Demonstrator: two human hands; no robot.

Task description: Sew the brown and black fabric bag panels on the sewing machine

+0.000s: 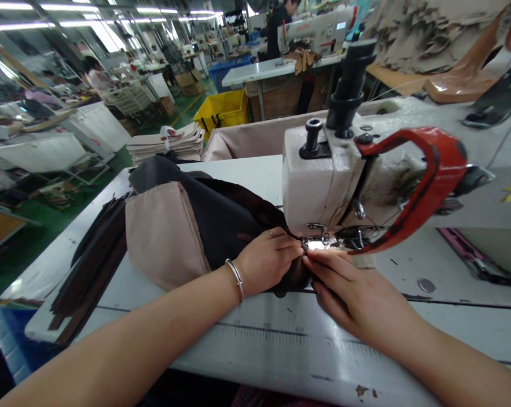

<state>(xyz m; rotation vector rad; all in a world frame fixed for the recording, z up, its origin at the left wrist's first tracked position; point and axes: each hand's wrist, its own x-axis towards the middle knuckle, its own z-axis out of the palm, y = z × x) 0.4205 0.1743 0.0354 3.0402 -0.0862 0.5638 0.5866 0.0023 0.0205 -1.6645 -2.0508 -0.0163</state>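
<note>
A dark fabric piece (221, 220) with a beige panel (164, 232) lies across the sewing table, its right end under the head of a sewing machine (308, 186). My left hand (268, 260), with a bracelet at the wrist, is closed on the dark fabric just left of the lit needle area. My right hand (349, 282) presses its outstretched fingers on the fabric's edge beside the needle, fingertips close to those of my left hand. The presser foot and the exact edge are partly hidden by my fingers.
Dark strips (94, 260) lie at the table's left. Behind it are a stack of beige pieces (170, 144), a yellow crate (225, 110) and another sewing machine (315, 28) near a person. A red curved lever (442, 175) juts out above my right hand. A blue crate (16, 345) stands lower left.
</note>
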